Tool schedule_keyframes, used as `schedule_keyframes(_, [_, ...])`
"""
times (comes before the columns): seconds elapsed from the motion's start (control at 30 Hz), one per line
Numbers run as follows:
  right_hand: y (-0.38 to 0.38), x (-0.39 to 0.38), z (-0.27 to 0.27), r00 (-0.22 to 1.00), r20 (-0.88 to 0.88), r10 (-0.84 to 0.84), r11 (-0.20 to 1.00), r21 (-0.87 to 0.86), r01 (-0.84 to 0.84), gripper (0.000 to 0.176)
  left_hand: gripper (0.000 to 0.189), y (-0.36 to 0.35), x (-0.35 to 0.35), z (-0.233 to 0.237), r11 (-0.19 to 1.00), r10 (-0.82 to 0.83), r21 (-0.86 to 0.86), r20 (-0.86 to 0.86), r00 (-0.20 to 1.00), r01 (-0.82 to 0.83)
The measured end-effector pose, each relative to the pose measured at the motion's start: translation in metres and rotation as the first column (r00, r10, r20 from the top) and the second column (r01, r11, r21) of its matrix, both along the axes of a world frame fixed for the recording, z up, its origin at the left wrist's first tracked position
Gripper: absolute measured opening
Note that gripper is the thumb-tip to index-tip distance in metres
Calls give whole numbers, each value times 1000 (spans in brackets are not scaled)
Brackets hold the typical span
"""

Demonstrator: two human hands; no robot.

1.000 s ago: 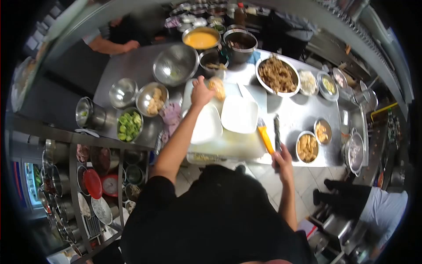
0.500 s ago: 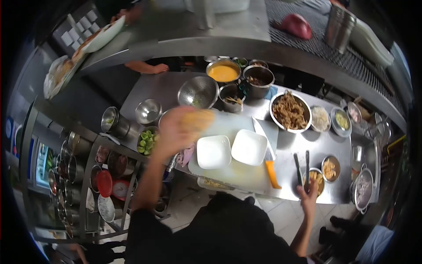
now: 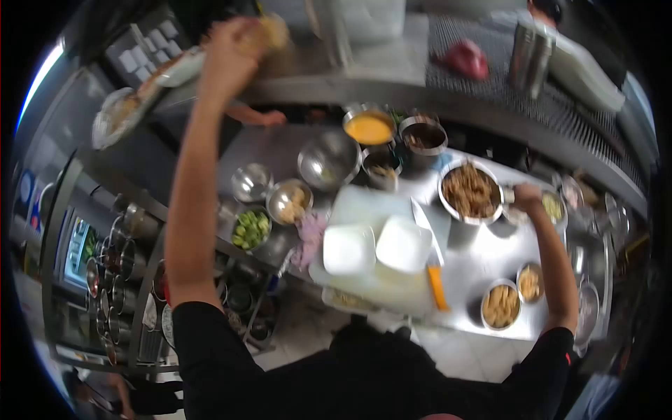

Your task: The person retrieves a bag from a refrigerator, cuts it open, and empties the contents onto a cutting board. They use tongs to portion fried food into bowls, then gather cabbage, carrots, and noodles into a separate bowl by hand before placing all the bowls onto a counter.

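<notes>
Up from the tabletop has gone the left hand, fingers pinching a yellowish food piece above the shelf. Right hand has reached the fried-food bowl at the tabletop's far edge; its fingers are too blurred to tell.

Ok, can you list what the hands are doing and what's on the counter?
Left hand: raised high, gripping a yellowish food piece
Right hand: beside the bowl of brown food; grip blurred
Cutting board: two white square plates
Knife: orange handle, right of the plates
Other bowls: green vegetables, orange sauce
</notes>
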State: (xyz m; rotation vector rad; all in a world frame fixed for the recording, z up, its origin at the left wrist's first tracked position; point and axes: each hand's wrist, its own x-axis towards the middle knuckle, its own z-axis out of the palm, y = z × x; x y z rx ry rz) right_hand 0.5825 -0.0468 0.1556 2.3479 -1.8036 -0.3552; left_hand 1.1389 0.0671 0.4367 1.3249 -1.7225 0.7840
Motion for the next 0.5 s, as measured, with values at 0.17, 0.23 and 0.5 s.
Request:
schedule_keyframes(0.17, [-69,20,-44,986,-141,85,989,130,-67,43,43,20,-17,10,992,-83,88,-101,991,92])
schedule_keyframes(0.23, [-52,42,-31,981,-158,115,987,132,-95,26,44,24,-8,1,997,-82,-11,-104,991,82])
schedule_keyframes(0.5, [0,46,-24,994,-65,89,996,2,-89,15,13,177,-70,-212,986,-85,112,-281,956,121])
